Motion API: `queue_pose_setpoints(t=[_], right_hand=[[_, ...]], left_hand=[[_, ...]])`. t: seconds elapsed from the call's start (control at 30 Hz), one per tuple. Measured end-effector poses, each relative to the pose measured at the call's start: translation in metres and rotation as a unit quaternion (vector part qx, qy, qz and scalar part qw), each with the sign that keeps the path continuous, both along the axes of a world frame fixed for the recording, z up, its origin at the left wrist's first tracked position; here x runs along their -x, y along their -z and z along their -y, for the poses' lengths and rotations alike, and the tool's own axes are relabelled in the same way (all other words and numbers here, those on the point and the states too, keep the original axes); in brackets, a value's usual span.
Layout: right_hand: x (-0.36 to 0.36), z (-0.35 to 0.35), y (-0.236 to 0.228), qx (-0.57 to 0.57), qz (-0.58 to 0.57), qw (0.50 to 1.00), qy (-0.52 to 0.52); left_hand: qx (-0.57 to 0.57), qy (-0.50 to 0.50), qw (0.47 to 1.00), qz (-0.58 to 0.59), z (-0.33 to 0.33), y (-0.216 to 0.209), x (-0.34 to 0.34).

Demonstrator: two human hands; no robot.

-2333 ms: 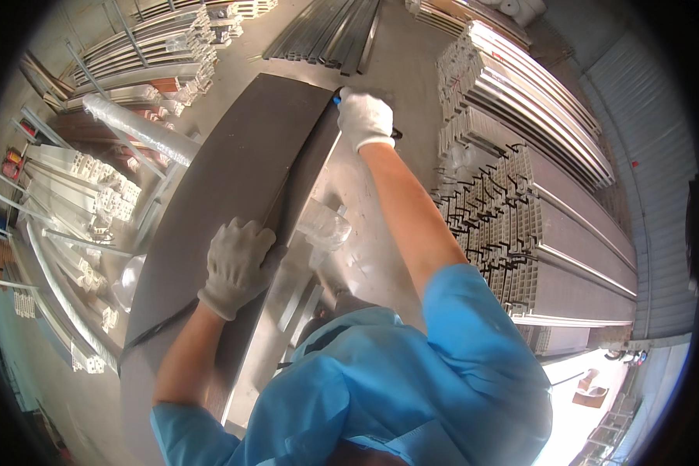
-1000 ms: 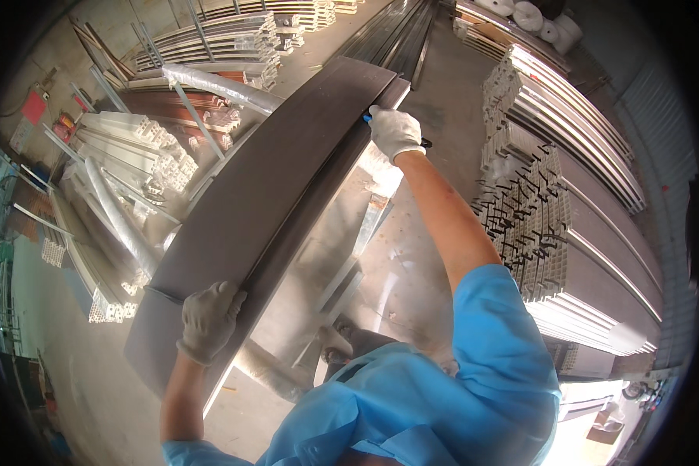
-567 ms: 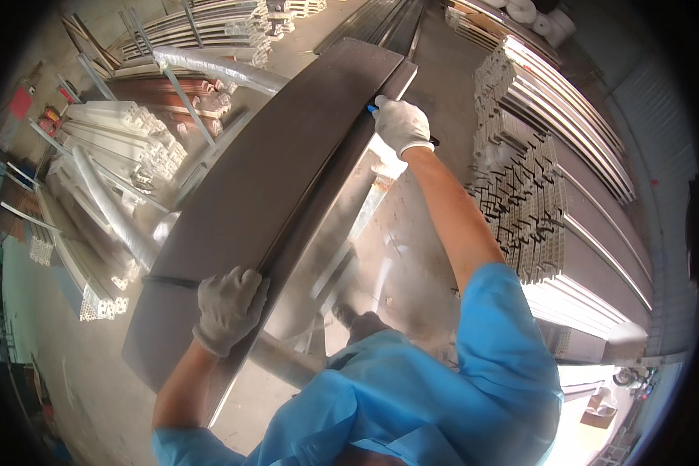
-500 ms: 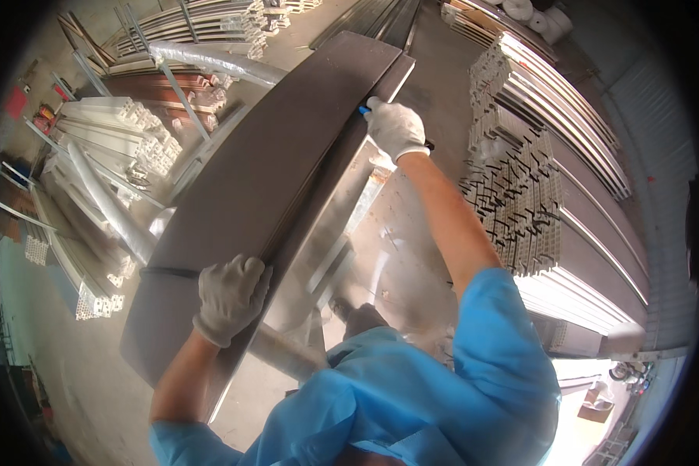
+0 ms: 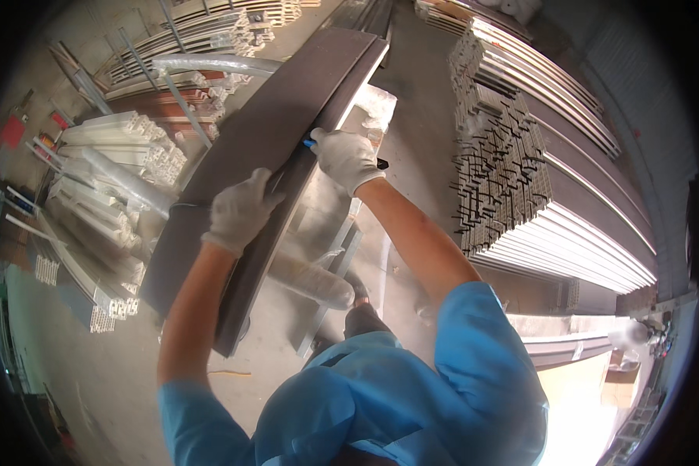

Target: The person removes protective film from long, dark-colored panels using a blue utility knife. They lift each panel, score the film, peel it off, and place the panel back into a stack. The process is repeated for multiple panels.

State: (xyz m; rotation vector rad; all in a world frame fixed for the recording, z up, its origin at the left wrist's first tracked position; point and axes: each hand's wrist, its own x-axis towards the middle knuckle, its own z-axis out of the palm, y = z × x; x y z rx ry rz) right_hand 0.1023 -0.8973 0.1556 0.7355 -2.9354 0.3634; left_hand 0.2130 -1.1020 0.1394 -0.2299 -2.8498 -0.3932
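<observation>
Long dark brown panels (image 5: 264,116) lie stacked in front of me, with a narrower dark length (image 5: 248,291) along their right edge. My left hand (image 5: 241,210), in a pale work glove, has its fingers curled over the near part of the panel's edge. Farther along that edge is my gloved right hand (image 5: 346,159), closed around a slim tool. The tool's blue end (image 5: 310,143) pokes out by the thumb, touching or close to the seam. A black bit (image 5: 382,164) shows below that palm; the rest is hidden in the glove.
Beneath the panels are a plastic-wrapped roll (image 5: 311,283) and a metal support leg (image 5: 326,283). Bundles of pale profiles (image 5: 116,147) lie on the left among upright metal posts (image 5: 186,105). A tall stack of hollow boards (image 5: 512,186) with black ties stands on the right.
My right hand has come back toward me along the panel edge with the blue-ended tool. My left hand has moved slightly farther up the edge, so the hands are closer together. The view has shifted.
</observation>
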Motion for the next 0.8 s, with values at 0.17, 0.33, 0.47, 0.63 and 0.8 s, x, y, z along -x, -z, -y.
queue_pose_setpoints(t=[0.17, 0.33, 0.47, 0.63, 0.8], right_hand=[[0.007, -0.001, 0.006, 0.008, -0.014, 1.0, -0.005], [0.006, -0.004, 0.007, 0.027, -0.031, 0.999, -0.016], [0.004, -0.006, 0.004, 0.022, -0.019, 0.999, -0.017], [0.007, -0.009, 0.008, 0.03, -0.019, 0.999, -0.018], [0.014, -0.01, 0.022, -0.026, -0.113, 0.993, -0.029]], left_hand=[[-0.102, -0.112, 0.988, 0.02, 0.079, -0.055, -0.12], [-0.314, -0.188, 0.913, 0.181, 0.066, -0.062, -0.247], [-0.415, -0.304, 0.844, 0.149, 0.043, -0.034, -0.262], [-0.494, -0.366, 0.78, 0.119, 0.033, -0.017, -0.269], [-0.461, -0.328, 0.81, 0.154, 0.028, -0.012, -0.283]])
